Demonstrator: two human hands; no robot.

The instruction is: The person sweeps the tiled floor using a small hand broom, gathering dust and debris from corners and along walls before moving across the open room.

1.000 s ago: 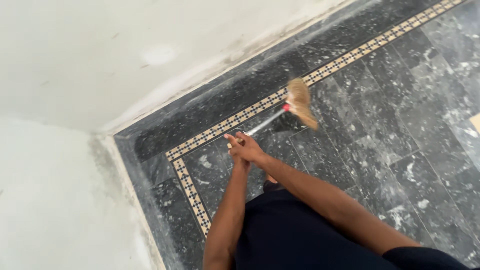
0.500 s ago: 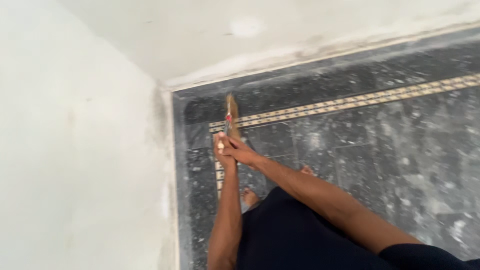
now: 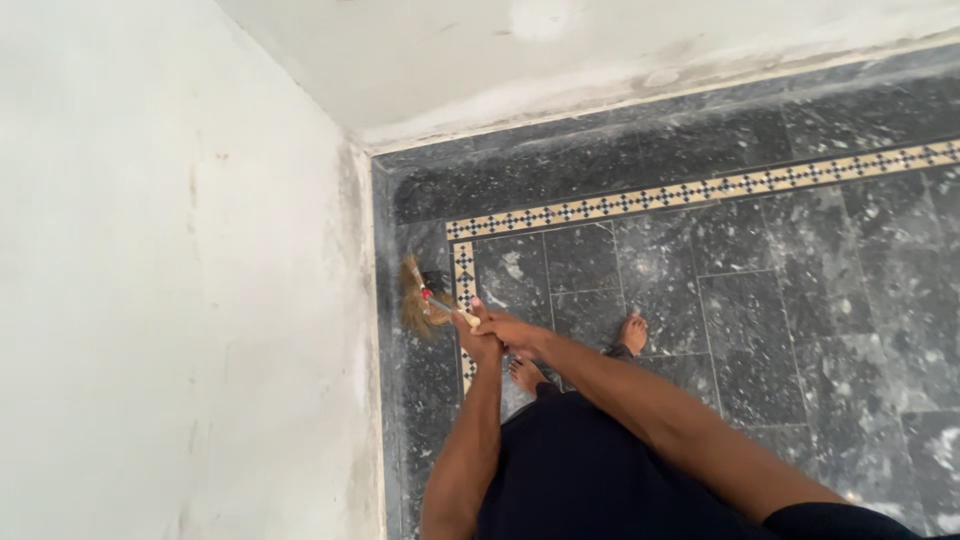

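A: Status on the broom (image 3: 420,300)?

B: Both your hands are clamped on the near end of its handle. Left hand (image 3: 478,340) is wrapped underneath, right hand (image 3: 512,330) closed over the top of it, the two touching. Neither hand is open.

A: Where's the head?

B: Straw-coloured bristles are down at the floor, just beside the left wall (image 3: 180,300), on the dark strip between the wall and the patterned tile border (image 3: 463,290). That puts it near the room corner. I can't tell if the tips touch the wall itself.

A: How will it handle?

B: My read: light. The handle is thin and short, so little leverage load on your wrists. The bristle bundle looks soft and splays easily; the handle looks stiff. A red binding (image 3: 427,294) marks where bristles meet handle.

A: Best place to grip?

B: Where you have it, on the bare handle, clear of the binding. If you want more control in the corner, slide one hand closer to the binding. Don't take hold of the bristles; they would likely bend and shed.

A: Slip risk?

B: The handle looks smooth, so a stacked two-hand wrap is sensible. The marble floor (image 3: 760,300) is dusty and your bare feet (image 3: 632,332) stand just behind the hands, so keep the swing short.
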